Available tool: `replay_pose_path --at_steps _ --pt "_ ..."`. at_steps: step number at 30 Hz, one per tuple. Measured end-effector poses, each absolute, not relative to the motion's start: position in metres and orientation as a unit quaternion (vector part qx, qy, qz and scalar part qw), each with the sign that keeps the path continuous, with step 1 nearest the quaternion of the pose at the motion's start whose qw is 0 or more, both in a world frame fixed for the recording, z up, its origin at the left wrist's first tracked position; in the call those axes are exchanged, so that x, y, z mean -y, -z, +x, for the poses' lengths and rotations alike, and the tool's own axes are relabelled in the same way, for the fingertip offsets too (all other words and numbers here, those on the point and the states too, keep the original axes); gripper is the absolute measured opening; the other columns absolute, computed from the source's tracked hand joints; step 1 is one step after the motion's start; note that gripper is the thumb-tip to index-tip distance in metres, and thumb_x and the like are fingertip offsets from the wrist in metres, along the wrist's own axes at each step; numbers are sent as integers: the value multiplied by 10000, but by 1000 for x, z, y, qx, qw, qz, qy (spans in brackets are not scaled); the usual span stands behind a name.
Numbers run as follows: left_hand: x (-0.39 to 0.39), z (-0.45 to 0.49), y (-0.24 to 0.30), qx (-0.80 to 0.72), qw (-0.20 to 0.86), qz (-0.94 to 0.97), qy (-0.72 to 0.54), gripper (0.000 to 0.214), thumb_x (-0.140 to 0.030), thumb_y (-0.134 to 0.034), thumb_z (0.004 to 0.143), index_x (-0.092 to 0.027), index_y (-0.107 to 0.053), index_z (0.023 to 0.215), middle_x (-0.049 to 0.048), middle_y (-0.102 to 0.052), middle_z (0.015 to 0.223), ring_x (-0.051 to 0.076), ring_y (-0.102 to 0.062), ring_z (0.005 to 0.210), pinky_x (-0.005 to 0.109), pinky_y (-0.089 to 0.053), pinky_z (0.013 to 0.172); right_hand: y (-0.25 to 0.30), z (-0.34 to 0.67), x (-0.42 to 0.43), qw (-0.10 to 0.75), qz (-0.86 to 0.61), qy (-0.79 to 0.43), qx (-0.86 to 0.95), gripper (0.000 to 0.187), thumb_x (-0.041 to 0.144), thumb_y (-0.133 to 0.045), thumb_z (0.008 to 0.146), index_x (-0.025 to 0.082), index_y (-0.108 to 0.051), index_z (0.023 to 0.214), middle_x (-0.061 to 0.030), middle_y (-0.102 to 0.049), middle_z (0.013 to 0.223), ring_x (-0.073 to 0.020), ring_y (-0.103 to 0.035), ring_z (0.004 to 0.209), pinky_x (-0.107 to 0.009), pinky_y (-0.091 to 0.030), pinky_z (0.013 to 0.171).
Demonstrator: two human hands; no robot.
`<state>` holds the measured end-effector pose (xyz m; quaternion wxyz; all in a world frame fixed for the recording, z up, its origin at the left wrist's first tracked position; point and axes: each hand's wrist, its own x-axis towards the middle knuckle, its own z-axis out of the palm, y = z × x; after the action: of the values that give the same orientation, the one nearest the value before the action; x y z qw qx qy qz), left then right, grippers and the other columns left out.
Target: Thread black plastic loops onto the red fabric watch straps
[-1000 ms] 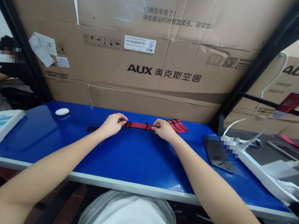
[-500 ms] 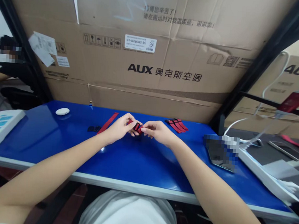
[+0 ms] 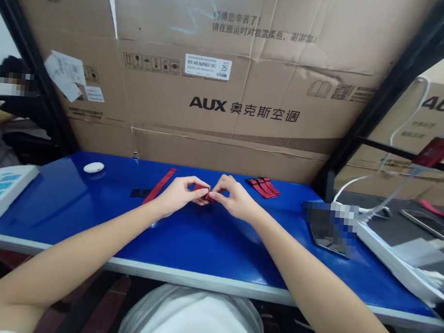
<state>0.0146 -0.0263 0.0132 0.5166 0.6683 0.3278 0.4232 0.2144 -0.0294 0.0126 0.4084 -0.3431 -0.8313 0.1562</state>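
Observation:
Above the middle of the blue table, my left hand point(image 3: 183, 193) and my right hand point(image 3: 232, 194) meet at a small red strap point(image 3: 211, 197). Both pinch it between thumb and fingers, and much of it is hidden by them. A dark buckle on it is now mostly covered. Just left of my left hand lies a flat red strap point(image 3: 160, 186), with black plastic buckles point(image 3: 140, 193) beside it. Beyond my right hand, several red straps with black buckles point(image 3: 263, 187) lie side by side.
A white round object point(image 3: 94, 167) and a white device with blue panels point(image 3: 14, 179) are at left. A phone point(image 3: 328, 233) and a white power strip point(image 3: 392, 262) with cables are at right. Cardboard point(image 3: 244, 85) stands behind the table point(image 3: 207, 248). A person point(image 3: 21, 107) sits far left.
My fingers have shifted on the strap, and the black buckle that showed between my hands is now mostly covered. My left thumb has come over it. The other straps have stayed put.

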Motion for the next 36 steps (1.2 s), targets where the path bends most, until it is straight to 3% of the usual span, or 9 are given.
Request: replay_pose_path --at_steps 11,18,36 --pt "27 14 -11 -323 547 646 -423 400 -364 -807 689 -101 -661 952 74 -719 840 214 -719 740 406 -610 770 -14 215 34 415 -327 -163 833 182 272 -632 836 182 -609 680 -21 -532 767 -162 -498 765 -321 -394 732" --pt "27 19 -6 -299 611 579 -450 330 -280 -804 713 -114 -621 932 82 -718 913 221 -728 806 424 -592 841 -10 208 34 487 -354 -159 782 183 246 -591 826 180 -545 662 -12 -512 769 -141 -507 723 -297 -409 699" --pt "31 23 -6 -284 569 586 -502 297 -287 -783 732 -122 -597 894 64 -714 890 212 -716 830 432 -596 819 -14 200 43 517 -335 -108 780 175 205 -553 836 199 -486 674 -19 -475 790 -157 -493 740 -315 -415 703"
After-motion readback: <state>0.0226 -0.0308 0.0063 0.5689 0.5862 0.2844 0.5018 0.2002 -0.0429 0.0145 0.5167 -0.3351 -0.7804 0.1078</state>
